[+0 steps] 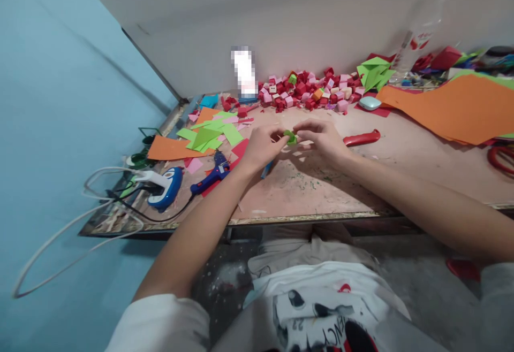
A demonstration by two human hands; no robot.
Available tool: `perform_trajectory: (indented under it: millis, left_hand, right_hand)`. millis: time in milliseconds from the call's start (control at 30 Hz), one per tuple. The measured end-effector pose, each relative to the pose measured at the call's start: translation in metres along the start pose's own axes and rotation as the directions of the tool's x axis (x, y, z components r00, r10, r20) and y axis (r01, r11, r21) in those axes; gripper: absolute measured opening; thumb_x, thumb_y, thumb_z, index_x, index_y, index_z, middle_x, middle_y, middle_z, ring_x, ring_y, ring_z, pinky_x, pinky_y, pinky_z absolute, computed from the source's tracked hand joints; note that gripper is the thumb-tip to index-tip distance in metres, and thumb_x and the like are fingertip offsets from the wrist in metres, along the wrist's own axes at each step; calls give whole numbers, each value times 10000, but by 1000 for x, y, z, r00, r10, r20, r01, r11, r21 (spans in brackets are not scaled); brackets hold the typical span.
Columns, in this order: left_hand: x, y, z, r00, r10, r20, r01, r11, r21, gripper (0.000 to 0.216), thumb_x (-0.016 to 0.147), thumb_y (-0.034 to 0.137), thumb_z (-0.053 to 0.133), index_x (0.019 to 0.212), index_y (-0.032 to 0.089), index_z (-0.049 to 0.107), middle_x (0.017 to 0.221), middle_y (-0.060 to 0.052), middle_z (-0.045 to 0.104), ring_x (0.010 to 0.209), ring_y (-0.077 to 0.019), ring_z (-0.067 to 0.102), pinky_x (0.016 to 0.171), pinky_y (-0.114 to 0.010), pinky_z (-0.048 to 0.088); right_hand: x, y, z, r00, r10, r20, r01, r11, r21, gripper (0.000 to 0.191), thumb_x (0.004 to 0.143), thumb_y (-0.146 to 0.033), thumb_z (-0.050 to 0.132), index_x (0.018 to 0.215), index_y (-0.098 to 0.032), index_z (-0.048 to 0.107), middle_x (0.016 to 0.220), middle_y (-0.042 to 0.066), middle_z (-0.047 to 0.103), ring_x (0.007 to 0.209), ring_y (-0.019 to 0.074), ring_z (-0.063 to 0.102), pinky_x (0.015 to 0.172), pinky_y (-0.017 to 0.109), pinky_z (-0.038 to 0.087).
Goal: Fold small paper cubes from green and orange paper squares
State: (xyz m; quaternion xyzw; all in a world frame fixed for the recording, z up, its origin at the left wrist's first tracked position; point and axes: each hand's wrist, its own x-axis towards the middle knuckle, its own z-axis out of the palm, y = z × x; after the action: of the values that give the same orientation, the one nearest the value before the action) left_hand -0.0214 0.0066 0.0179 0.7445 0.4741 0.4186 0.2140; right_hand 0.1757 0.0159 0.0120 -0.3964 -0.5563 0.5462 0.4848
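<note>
Between my two hands, just above the table, is a small folded piece of green paper (290, 137). My left hand (265, 146) pinches its left side between thumb and fingers. The fingertips of my right hand (321, 137) are closed at its right side. The paper's exact shape is partly hidden by the fingers. A red-handled cutter (362, 138) lies right of my right hand. Below my left hand a blue pen-like stick (266, 169) shows in part. A blue glue gun (212, 173) rests left of my left forearm.
Many small red and pink paper cubes (305, 92) are heaped along the wall. Green paper pieces (209, 135) and orange sheets (445, 107) lie left and right. A clear plastic bottle (420, 36) stands at the back right. A blue power socket (165, 190) with cables sits near the left edge.
</note>
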Motion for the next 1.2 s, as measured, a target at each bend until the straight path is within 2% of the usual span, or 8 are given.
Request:
perform_trajectory:
  millis: [100,167,333,500,567,767,1000,1200]
  left_hand:
    - [0,0,3,998,-42,-52,34,988,-152,118,905,259,707,878,180,790,824,-41,794,729,-166,717,681,-284,552]
    - [1,0,4,997,-32,-66,21,987,-162,117,903,269,716,864,178,779,814,-40,788,739,-169,724,691,-285,563]
    - [1,1,-1,993,112,-40,-112,993,25,73,887,198,708,878,181,778,843,-34,783,743,-153,699,705,-275,562]
    - [1,0,-5,975,219,24,-220,970,102,192,853,94,673,929,200,814,939,-44,815,803,-168,714,761,-295,559]
    - [0,0,-4,978,208,14,-208,975,78,200,855,94,673,908,203,832,911,-44,820,803,-177,722,770,-306,552]
    - [-4,3,-2,994,61,-88,-72,990,-125,156,834,110,714,813,194,844,781,-25,795,733,-175,710,690,-297,513]
    - [-1,1,-3,981,176,-83,-168,982,91,161,824,95,678,824,204,796,844,-29,778,787,-178,695,740,-309,529]
    - [1,-1,-2,975,198,-103,-185,975,124,79,830,131,730,800,202,710,802,-18,719,740,-165,646,716,-306,525]
  right_hand:
    - [-1,-7,-2,981,159,109,-178,965,191,90,878,-173,756,958,-206,783,958,91,804,888,256,787,729,358,672]
    - [-2,-9,-3,965,201,167,-238,940,244,71,889,-173,780,956,-191,797,977,106,815,907,258,799,763,360,674]
    - [-2,-5,-3,968,213,134,-241,936,255,54,868,-128,831,900,-165,808,903,102,810,808,216,783,765,330,663]
    - [-4,0,0,962,225,155,-256,939,230,92,842,-125,877,868,-158,795,854,96,805,785,212,783,700,297,629]
    - [-6,-1,1,964,216,154,-249,938,240,68,864,-105,846,860,-148,794,832,90,797,780,199,781,702,281,621]
    - [-8,-7,2,963,208,169,-251,920,301,82,884,-79,801,852,-154,810,879,104,805,812,211,790,675,263,642]
    - [-7,-4,4,966,215,142,-250,914,320,100,855,-77,833,817,-164,799,872,115,810,800,219,785,645,263,652]
    - [-7,-6,5,971,223,93,-241,909,341,124,885,-33,770,835,-142,802,883,124,812,814,203,785,669,264,649]
